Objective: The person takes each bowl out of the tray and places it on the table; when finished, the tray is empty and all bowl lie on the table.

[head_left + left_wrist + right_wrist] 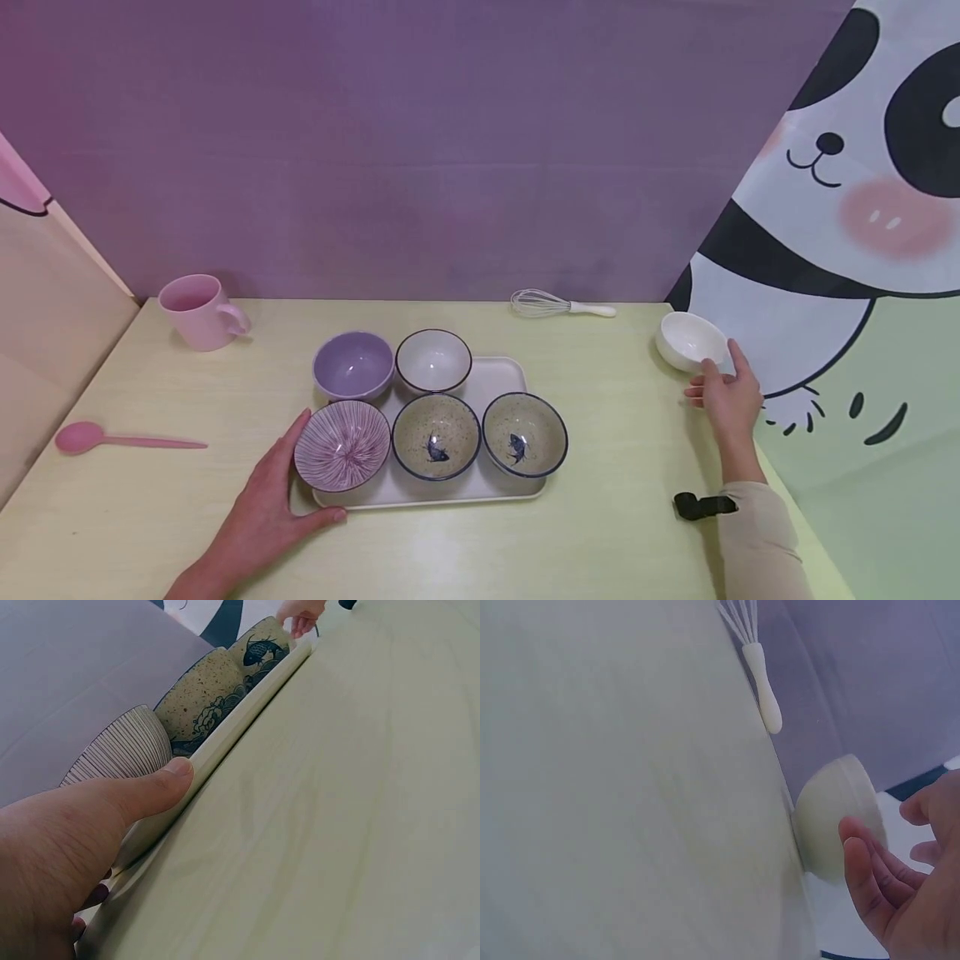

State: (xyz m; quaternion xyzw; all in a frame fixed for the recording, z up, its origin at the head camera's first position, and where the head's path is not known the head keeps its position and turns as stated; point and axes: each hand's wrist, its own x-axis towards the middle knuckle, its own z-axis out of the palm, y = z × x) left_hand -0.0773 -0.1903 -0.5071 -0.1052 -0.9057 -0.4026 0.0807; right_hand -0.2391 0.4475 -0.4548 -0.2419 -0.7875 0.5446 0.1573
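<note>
In your head view, the five bowls [437, 435] hide much of the tray [501, 373], and your right sleeve [761, 533] is cut between four and five o'clock. In your right-wrist view, the edge cuts the whisk [760, 671] at twelve.

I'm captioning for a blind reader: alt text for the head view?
A person's left hand is spread at the near left corner of a tray with five bowls; the right hand is at a white bowl, far right. A pink mug and spoon are at left, a whisk at back.
</note>
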